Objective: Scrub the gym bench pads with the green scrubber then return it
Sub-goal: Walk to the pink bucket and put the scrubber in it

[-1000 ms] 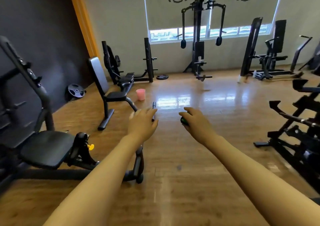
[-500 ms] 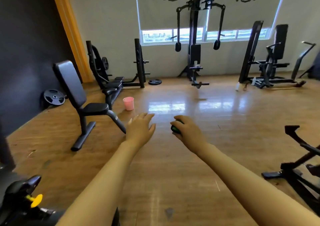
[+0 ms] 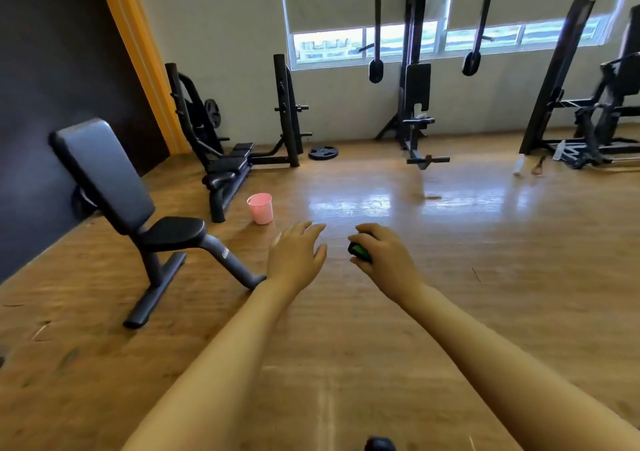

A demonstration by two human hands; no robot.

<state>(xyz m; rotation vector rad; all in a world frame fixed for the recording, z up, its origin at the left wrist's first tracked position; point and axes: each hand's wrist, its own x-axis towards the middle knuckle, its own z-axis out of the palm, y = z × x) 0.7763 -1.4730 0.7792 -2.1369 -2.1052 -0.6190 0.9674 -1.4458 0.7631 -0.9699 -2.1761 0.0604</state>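
Nearest you, both forearms reached out over bare wood floor [image 3: 346, 364]; a small dark object [image 3: 379, 445] sat at the bottom edge, too cropped to ID.

Your left hand [image 3: 296, 255] was empty, fingers straight and loosely spread, palm down, touching nothing. Your right hand [image 3: 382, 255] had fingers curled round the green scrubber [image 3: 360, 251], w/ only a strip of green showing between thumb and fingers. So the task's thing was in your right grip, held in mid-air over the floor, not on any pad.

Left of your hands, near but apart, stood the upright-back bench [image 3: 138, 208]: grey back pad, black seat pad. Couldn't tell from this view whether either pad was wet or already scrubbed; no suds or streaks visible. Just beyond it sat the pink bucket [image 3: 260, 208] on the floor, probably the scrubber's home, tho that's my guess.

Farther back, a flat bench in the squat rack [image 3: 228, 163], a weight plate [image 3: 323, 153] on the floor, then the cable machine [image 3: 415, 87] under the window and more machines at far right.

Judgement: you were between stations, scrubber in hand. At minimum the return step was left, and poss. more pads. How many benches were done can't be read here.
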